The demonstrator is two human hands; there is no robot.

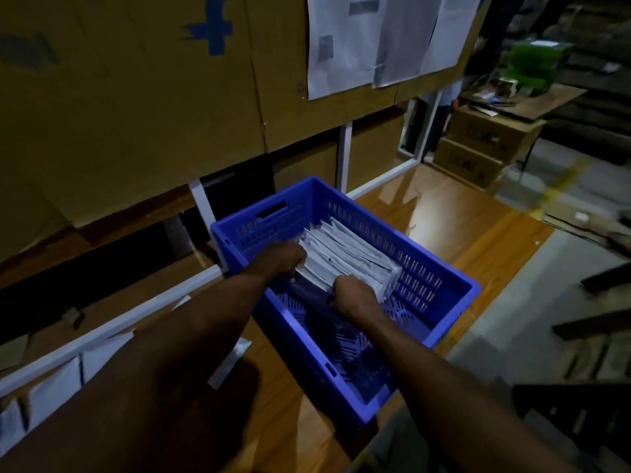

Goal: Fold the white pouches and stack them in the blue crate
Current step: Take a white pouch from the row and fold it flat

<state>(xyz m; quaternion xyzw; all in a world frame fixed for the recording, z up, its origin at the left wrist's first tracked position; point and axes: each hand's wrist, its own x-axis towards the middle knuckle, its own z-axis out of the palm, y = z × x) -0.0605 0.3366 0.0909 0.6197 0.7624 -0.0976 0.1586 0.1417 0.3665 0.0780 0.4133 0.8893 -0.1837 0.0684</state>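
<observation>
A blue crate (440,278) stands on a wooden table, its long side running away to the upper left. Inside its far half, a row of folded white pouches (345,250) stands on edge, packed together. Both my hands reach into the crate. My left hand (285,256) grips the left end of the nearest pouches with curled fingers. At the right end of the same bundle, my right hand (355,295) has its fingers curled over the top edges. The near half of the crate floor is bare and in shadow.
The wooden table (461,227) extends right of the crate. Large cardboard boxes (136,114) on a white rack (343,155) fill the left and back, with papers taped on them. More boxes (485,145) and a green object (536,66) sit at the far right. Loose white pouches (51,394) lie at lower left.
</observation>
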